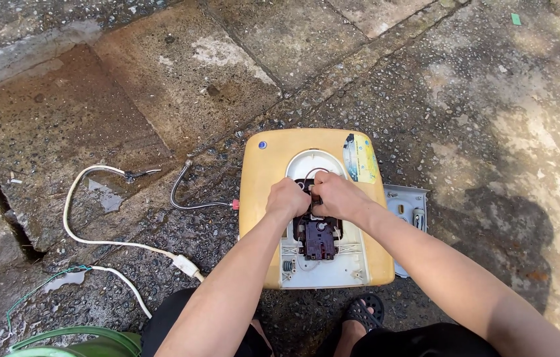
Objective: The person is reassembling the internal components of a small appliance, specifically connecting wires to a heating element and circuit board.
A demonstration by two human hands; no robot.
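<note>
Item: yellowed water heater casing (260, 198), lying flat on wet stone paving (161, 86), just beyond my knees. Its front cover is off, showing a white inner panel (359, 254) with a rounded top.

Item: dark brown control block (320, 239), seated in the middle of the white panel. Its near half shows plainly; its far half is under my hands.

My left hand (286, 199): clenched into a fist at the far end of the brown block, knuckles up. It grips something there, but the fingers hide what.

My right hand (336, 196): curled, touching my left hand, with the fingertips pressed down at the same spot on the far end of the block. I cannot tell exactly which part it pinches; thin wires loop out just beyond it.

Item: yellow label strip (362, 158), on the far right corner of the casing.

Item: grey-white cover plate (407, 205), lying on the paving just to the right of the casing, partly tucked under its edge.

Item: braided metal hose (184, 192), curving out from the left side of the casing, with a red fitting (235, 205) where it meets it.

Item: white power cable (75, 225), looping over the paving well to the left and ending near a white plug block (186, 266).

Item: green rim of a container (75, 340), near left corner.

Item: black sandal (367, 311), on my foot, just near of the casing.
</note>
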